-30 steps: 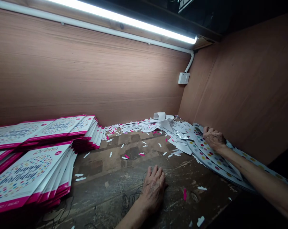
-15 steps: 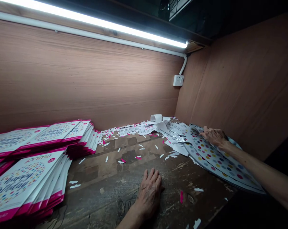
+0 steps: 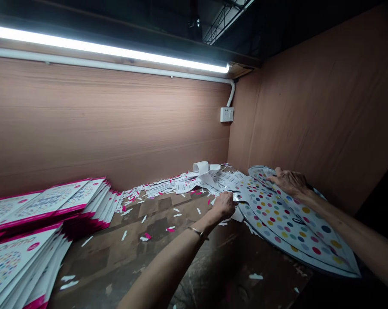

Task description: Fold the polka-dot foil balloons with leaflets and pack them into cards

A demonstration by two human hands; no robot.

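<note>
The left hand (image 3: 224,206) is clenched in a pinch on a silvery paper strip (image 3: 237,197) at the inner edge of the polka-dot die-cut sheets (image 3: 289,223). The right hand (image 3: 289,182) presses on those sheets, fingers extended, grasping nothing visible. The sheets' long axis runs from the rear corner toward the near right. Apparently done — pink-edged birthday card stacks (image 3: 23,266), left of the sheets. Apparently remaining — the sheets themselves, plus paper scraps (image 3: 184,186) behind them.
</note>
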